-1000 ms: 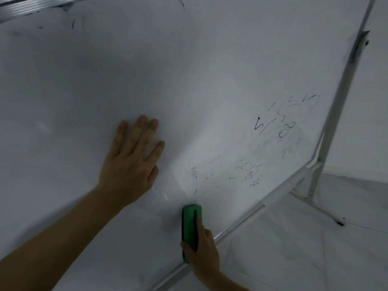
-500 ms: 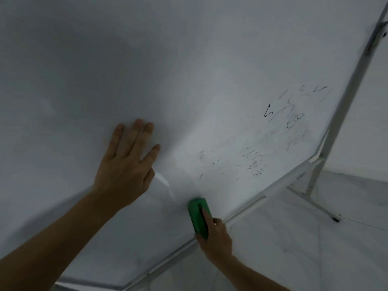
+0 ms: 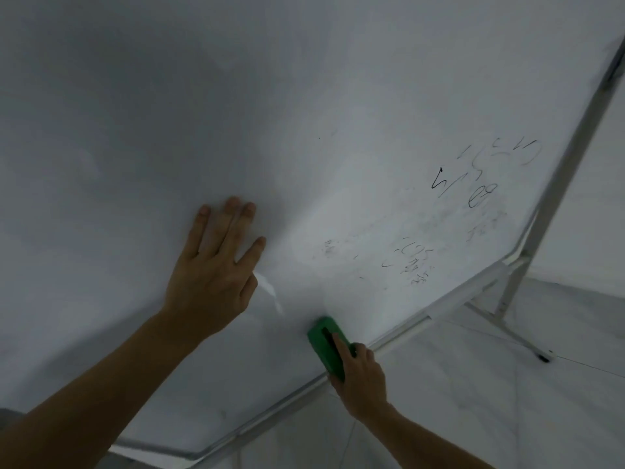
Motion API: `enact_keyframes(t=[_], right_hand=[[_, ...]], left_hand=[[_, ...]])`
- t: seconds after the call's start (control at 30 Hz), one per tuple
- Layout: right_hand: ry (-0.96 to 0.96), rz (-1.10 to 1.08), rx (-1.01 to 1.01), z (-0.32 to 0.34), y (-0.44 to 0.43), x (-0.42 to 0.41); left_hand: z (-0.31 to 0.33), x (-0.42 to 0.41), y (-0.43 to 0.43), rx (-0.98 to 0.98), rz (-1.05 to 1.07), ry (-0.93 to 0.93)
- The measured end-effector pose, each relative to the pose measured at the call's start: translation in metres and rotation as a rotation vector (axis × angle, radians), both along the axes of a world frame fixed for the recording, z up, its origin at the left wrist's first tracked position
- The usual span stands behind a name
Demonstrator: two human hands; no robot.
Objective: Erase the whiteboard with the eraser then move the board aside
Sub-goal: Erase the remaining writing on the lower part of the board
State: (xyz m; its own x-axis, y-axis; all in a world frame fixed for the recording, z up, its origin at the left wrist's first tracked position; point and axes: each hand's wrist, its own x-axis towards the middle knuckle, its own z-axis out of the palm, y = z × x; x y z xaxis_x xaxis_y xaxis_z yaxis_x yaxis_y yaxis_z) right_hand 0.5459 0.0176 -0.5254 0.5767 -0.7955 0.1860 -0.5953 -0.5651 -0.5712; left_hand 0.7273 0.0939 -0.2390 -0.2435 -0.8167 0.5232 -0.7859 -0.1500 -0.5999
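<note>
Eraser (image 3: 318, 340) has shifted right, tilted, gripped by fingers (image 3: 340, 346) of right hand (image 3: 362, 380); left hand (image 3: 209, 275) presses flat on whiteboard (image 3: 304, 96); far scribbles (image 3: 473, 194) may go unreached.

One whiteboard (image 3: 304, 113), one green eraser (image 3: 327, 346), two hands: left hand (image 3: 211, 279), right hand (image 3: 360, 380).

Lower right: pale, faintly marbled floor tiles (image 3: 473, 411), cut by thin dark grout lines (image 3: 588, 367). More of the same tiles at bottom centre. Far right: plain white wall (image 3: 588, 204), meeting the floor along a soft grey edge. Dim, flat, greyish light throughout.
</note>
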Motion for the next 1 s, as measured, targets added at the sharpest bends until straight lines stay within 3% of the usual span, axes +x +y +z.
enact_keyframes(t=[0.03, 0.17, 0.27, 0.33, 0.43, 0.47, 0.5, 0.67, 0.77, 0.83, 0.93, 1.0], right_hand=[[-0.017, -0.029, 0.005, 0.004, -0.003, -0.001], [-0.415, -0.240, -0.050, 0.076, -0.036, 0.024], [-0.503, -0.265, -0.017, 0.097, -0.041, 0.039], [-0.345, -0.168, 0.041, 0.072, -0.024, 0.031], [0.070, -0.004, 0.220, 0.025, 0.000, 0.002], [0.103, -0.024, 0.290, 0.021, 0.001, -0.005], [0.059, -0.082, 0.337, 0.026, -0.004, -0.008], [-0.528, -0.385, 0.347, 0.102, -0.075, 0.012], [-0.659, -0.422, 0.340, 0.118, -0.085, 0.021], [-0.527, -0.346, 0.365, 0.087, -0.062, 0.020], [-0.075, -0.144, 0.478, 0.031, -0.027, 0.000], [-0.078, -0.171, 0.477, 0.027, -0.034, -0.003]], left_hand=[[-0.001, 0.001, 0.001, 0.001, 0.002, 0.003], [-0.003, 0.001, 0.002, -0.017, 0.002, 0.008], [-0.005, -0.001, 0.001, -0.031, 0.008, 0.016], [-0.005, -0.002, -0.001, -0.023, 0.010, 0.023], [-0.004, -0.002, -0.002, -0.019, 0.004, 0.030], [-0.004, -0.002, -0.001, -0.022, 0.004, 0.033], [-0.005, -0.003, -0.001, -0.029, 0.001, 0.034], [-0.009, -0.009, -0.008, -0.023, -0.026, 0.048], [-0.013, -0.013, -0.017, -0.010, -0.021, 0.045], [-0.014, -0.017, -0.025, -0.001, -0.020, 0.034], [-0.010, -0.022, -0.041, 0.006, -0.035, 0.028], [-0.006, -0.025, -0.050, 0.009, -0.048, 0.016]])
